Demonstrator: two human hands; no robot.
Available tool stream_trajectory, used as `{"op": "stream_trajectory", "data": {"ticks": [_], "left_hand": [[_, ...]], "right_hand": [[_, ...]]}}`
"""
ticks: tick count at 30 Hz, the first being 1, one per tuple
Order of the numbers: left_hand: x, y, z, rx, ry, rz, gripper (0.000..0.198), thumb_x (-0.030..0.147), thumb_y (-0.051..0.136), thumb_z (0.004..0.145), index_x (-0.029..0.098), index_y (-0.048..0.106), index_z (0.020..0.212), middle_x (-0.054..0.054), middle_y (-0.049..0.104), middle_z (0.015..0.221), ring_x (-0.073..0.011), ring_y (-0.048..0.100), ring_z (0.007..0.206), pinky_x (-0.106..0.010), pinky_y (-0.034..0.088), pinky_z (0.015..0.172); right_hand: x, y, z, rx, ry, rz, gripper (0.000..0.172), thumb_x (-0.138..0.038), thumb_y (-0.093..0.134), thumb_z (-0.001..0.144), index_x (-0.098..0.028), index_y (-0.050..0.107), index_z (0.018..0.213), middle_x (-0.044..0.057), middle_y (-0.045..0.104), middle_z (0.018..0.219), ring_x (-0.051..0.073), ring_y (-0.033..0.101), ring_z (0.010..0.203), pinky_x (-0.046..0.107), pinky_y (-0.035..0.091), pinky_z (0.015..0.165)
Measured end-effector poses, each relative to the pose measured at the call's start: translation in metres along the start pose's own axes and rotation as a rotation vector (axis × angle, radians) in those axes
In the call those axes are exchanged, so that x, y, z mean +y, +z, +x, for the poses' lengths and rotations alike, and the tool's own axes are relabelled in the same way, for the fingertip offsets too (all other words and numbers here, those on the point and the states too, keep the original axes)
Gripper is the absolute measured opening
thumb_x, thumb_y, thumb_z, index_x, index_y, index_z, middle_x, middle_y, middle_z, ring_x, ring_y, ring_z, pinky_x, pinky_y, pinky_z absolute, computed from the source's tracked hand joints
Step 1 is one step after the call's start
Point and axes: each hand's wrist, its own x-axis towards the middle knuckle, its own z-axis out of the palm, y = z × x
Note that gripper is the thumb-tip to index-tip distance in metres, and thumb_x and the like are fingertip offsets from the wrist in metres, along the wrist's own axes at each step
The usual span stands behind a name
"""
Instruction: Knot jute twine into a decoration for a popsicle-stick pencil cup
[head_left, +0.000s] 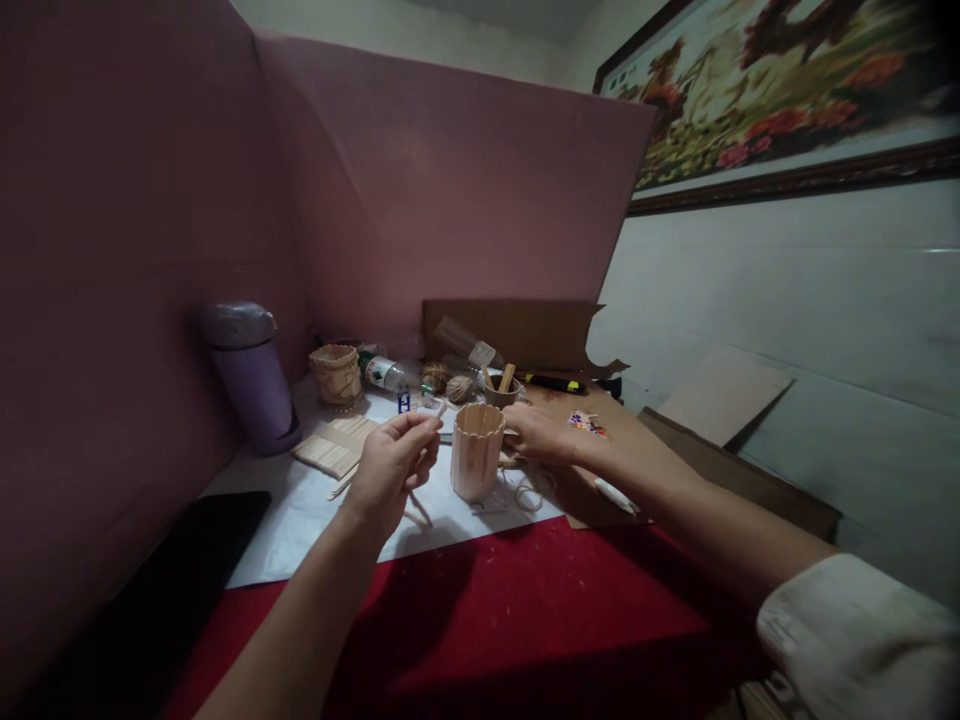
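Observation:
A round cup of upright wooden sticks [476, 455] stands on the white sheet [277, 520]. Just left of it, my left hand [397, 465] is raised with thumb and fingers pinched together; a small pale tip shows above the pinch, and a thin brown strand hangs below the hand. To the right of the cup, my right hand [536, 435] reaches down behind its edge with the fingers bent. What those fingers hold, if anything, is hidden. Loops of twine [529, 492] lie beside the cup, below my right hand.
Flat sticks [335, 447] lie left. Behind stand a decorated pot [336, 375], a plastic bottle [390, 373], twine balls [459, 388] and a small bowl [501, 390]. A purple tumbler [255, 385] is far left. A black-yellow cutter [555, 383] and white tube [616, 495] lie right.

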Motion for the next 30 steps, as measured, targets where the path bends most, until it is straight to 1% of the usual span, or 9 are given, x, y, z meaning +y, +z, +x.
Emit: {"op": "stream_trajectory", "data": {"ticks": [1, 3, 5, 7, 9, 13, 20, 27, 30], "left_hand": [[-0.002, 0.001, 0.000, -0.020, 0.025, 0.038, 0.021, 0.028, 0.069, 0.067, 0.013, 0.055, 0.071, 0.007, 0.045, 0.049, -0.0006, 0.033, 0.037, -0.012, 0.017, 0.034], [-0.005, 0.001, 0.000, -0.055, 0.046, 0.100, 0.023, 0.031, 0.070, 0.068, 0.013, 0.056, 0.070, 0.008, 0.041, 0.048, -0.0001, 0.028, 0.037, -0.013, 0.016, 0.035], [-0.008, 0.001, 0.000, -0.050, 0.042, 0.156, 0.025, 0.034, 0.071, 0.067, 0.012, 0.058, 0.071, 0.007, 0.041, 0.049, -0.0006, 0.030, 0.039, -0.013, 0.017, 0.036], [-0.009, 0.002, 0.001, -0.028, 0.051, 0.219, 0.027, 0.035, 0.072, 0.066, 0.012, 0.059, 0.070, 0.006, 0.042, 0.049, -0.0016, 0.031, 0.040, -0.014, 0.017, 0.036], [-0.009, 0.004, 0.001, -0.015, 0.073, 0.276, 0.027, 0.036, 0.072, 0.064, 0.013, 0.060, 0.068, 0.006, 0.042, 0.049, -0.0023, 0.031, 0.040, -0.015, 0.017, 0.037], [-0.010, 0.008, -0.001, -0.025, 0.142, 0.349, 0.022, 0.033, 0.072, 0.064, 0.014, 0.063, 0.065, 0.005, 0.045, 0.048, -0.0034, 0.030, 0.041, -0.017, 0.021, 0.038], [-0.015, 0.012, -0.004, -0.110, 0.256, 0.489, 0.012, 0.026, 0.069, 0.067, 0.015, 0.066, 0.065, 0.001, 0.056, 0.056, -0.0071, 0.043, 0.051, -0.019, 0.033, 0.047], [-0.018, 0.013, -0.007, -0.154, 0.264, 0.543, 0.011, 0.026, 0.068, 0.068, 0.016, 0.068, 0.067, 0.001, 0.056, 0.055, -0.0072, 0.042, 0.050, -0.018, 0.032, 0.046], [-0.018, 0.012, -0.006, -0.152, 0.281, 0.561, 0.009, 0.026, 0.069, 0.069, 0.017, 0.069, 0.069, 0.001, 0.058, 0.056, -0.0082, 0.045, 0.051, -0.019, 0.036, 0.048]], "right_hand": [[-0.001, -0.003, -0.001, 0.043, 0.018, 0.004, 0.016, -0.006, 0.053, 0.072, -0.014, 0.063, 0.082, 0.008, 0.066, 0.089, 0.019, 0.059, 0.085, 0.029, 0.044, 0.075], [-0.007, -0.011, -0.003, 0.210, 0.088, 0.111, 0.020, -0.010, 0.045, 0.080, -0.013, 0.062, 0.090, 0.010, 0.065, 0.094, 0.018, 0.059, 0.087, 0.030, 0.044, 0.077], [-0.018, -0.018, -0.007, 0.471, 0.150, 0.339, 0.024, -0.016, 0.041, 0.085, -0.014, 0.061, 0.096, 0.009, 0.064, 0.096, 0.017, 0.059, 0.088, 0.030, 0.045, 0.077], [-0.033, -0.022, -0.014, 0.651, 0.101, 0.505, 0.023, -0.021, 0.041, 0.087, -0.016, 0.061, 0.097, 0.007, 0.062, 0.094, 0.016, 0.058, 0.087, 0.030, 0.045, 0.076], [-0.048, -0.022, -0.023, 0.743, -0.011, 0.484, 0.018, -0.021, 0.047, 0.085, -0.018, 0.062, 0.095, 0.006, 0.059, 0.095, 0.017, 0.055, 0.091, 0.033, 0.044, 0.079], [-0.069, -0.012, -0.042, 0.765, -0.157, 0.353, 0.017, -0.017, 0.053, 0.082, -0.022, 0.063, 0.094, 0.007, 0.057, 0.095, 0.021, 0.051, 0.096, 0.040, 0.041, 0.087], [-0.073, -0.001, -0.056, 0.744, -0.145, 0.265, 0.023, -0.025, 0.060, 0.080, -0.022, 0.060, 0.103, 0.008, 0.058, 0.098, 0.024, 0.050, 0.097, 0.043, 0.040, 0.087], [-0.073, -0.002, -0.056, 0.685, -0.185, 0.254, 0.010, -0.020, 0.056, 0.083, -0.021, 0.062, 0.090, 0.005, 0.062, 0.089, 0.021, 0.050, 0.089, 0.040, 0.039, 0.082], [-0.074, -0.003, -0.055, 0.674, -0.174, 0.284, 0.008, -0.019, 0.054, 0.084, -0.020, 0.061, 0.085, 0.005, 0.062, 0.086, 0.020, 0.051, 0.087, 0.039, 0.038, 0.081]]}}
